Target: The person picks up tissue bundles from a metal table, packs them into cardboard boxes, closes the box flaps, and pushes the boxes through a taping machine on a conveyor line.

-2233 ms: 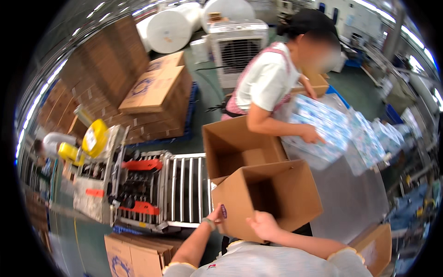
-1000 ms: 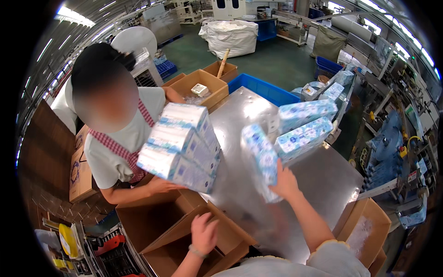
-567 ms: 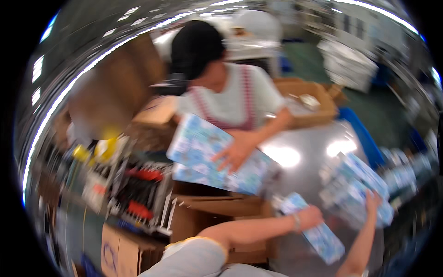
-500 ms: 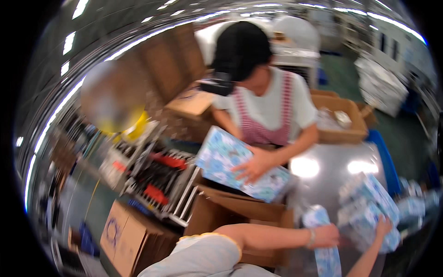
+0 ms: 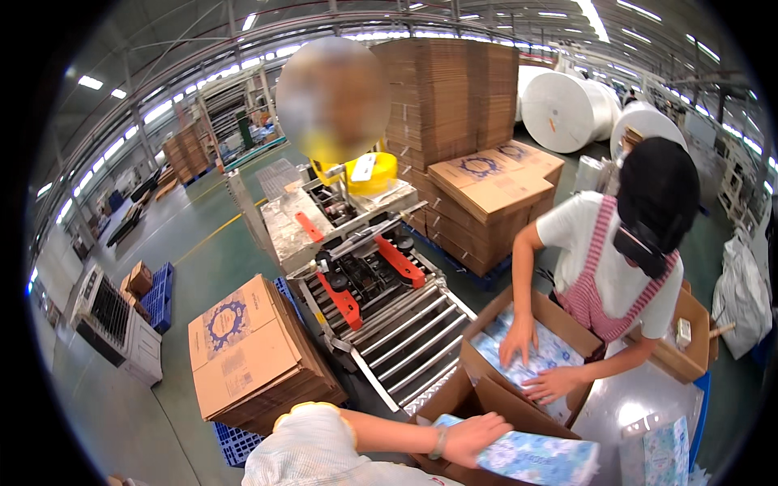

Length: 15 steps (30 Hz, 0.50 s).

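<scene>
My left hand (image 5: 476, 439) grips a long, blue floral tissue pack (image 5: 539, 458) from above, its fingers curled over the top. The pack lies tilted across the opening of a brown cardboard carton (image 5: 442, 402) in front of me. My right hand is out of the picture. Just beyond, a co-worker in a dark cap presses both hands on blue floral packs (image 5: 501, 347) inside a second open carton (image 5: 476, 366). More wrapped blue packs (image 5: 666, 454) stand on the metal table (image 5: 628, 393) at the right.
A roller conveyor with a taping machine (image 5: 344, 300) stands ahead. To the left, flattened cartons (image 5: 243, 344) lie stacked on a blue pallet (image 5: 235, 444). Tall cardboard stacks (image 5: 454, 97) and large white rolls (image 5: 567, 112) are behind; an open box (image 5: 673, 356) sits right.
My view has swung left. My left hand has carried the pack from the table to the carton, and my right hand has left view. The co-worker's pack has gone into their carton.
</scene>
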{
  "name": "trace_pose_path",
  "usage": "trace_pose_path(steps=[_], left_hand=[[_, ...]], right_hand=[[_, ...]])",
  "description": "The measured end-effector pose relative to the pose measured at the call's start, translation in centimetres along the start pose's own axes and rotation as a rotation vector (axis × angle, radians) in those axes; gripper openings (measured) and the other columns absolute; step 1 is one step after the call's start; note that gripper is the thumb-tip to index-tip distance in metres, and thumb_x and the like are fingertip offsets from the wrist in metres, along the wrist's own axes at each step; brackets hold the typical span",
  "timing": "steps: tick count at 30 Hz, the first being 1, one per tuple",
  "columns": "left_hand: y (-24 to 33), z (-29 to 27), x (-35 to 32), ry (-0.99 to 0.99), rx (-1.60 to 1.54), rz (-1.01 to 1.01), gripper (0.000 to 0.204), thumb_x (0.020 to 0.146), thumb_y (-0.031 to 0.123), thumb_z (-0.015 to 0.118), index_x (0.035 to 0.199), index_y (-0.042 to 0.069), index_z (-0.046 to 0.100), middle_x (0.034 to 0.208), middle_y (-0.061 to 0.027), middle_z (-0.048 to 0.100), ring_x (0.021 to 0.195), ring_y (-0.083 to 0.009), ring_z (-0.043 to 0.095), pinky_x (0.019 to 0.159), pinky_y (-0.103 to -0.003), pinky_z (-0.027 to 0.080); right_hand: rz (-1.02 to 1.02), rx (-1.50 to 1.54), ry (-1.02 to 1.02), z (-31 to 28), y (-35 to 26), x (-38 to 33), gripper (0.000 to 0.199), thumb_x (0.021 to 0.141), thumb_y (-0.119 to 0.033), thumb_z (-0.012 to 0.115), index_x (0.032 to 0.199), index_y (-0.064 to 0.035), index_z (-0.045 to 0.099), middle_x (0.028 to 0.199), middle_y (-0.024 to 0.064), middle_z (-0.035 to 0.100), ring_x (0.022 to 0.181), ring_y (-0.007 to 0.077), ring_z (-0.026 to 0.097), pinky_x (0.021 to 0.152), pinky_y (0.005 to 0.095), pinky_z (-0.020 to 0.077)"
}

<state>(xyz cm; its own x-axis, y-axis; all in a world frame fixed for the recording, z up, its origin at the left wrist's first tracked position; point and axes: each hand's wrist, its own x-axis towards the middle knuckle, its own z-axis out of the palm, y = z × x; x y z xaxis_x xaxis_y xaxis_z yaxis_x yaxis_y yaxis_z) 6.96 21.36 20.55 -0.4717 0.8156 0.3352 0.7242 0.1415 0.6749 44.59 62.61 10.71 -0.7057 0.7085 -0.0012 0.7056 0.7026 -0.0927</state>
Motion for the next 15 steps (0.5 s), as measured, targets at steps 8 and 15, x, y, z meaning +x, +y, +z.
trace_pose_path(steps=[8, 15], left_hand=[[-6.4, 4.5, -5.0, -0.654, 0.335, 0.068, 0.072, 0.071, 0.029, 0.081, 0.129, -0.001, 0.050, 0.116, -0.0196, 0.060, 0.110, -0.0368, 0.058, 0.085, -0.044, 0.053], [-8.5, 9.1, -4.0, -0.935, 0.133, -0.073, 0.056, 0.097, 0.038, 0.053, 0.144, 0.008, 0.049, 0.135, -0.0220, 0.061, 0.119, -0.0462, 0.059, 0.101, -0.053, 0.048]], right_hand=[[0.076, -0.020, 0.044, -4.4, -6.2, 2.1, 0.098, 0.075, -0.040, 0.076, 0.152, -0.0007, 0.030, 0.120, 0.0324, 0.058, 0.112, 0.0493, 0.057, 0.097, 0.0561, 0.0454], [-0.383, 0.196, 0.135, -14.5, -20.0, 0.5, 0.096, 0.075, -0.028, 0.073, 0.154, -0.0008, 0.026, 0.133, 0.0321, 0.042, 0.124, 0.0481, 0.042, 0.106, 0.0544, 0.0344]])
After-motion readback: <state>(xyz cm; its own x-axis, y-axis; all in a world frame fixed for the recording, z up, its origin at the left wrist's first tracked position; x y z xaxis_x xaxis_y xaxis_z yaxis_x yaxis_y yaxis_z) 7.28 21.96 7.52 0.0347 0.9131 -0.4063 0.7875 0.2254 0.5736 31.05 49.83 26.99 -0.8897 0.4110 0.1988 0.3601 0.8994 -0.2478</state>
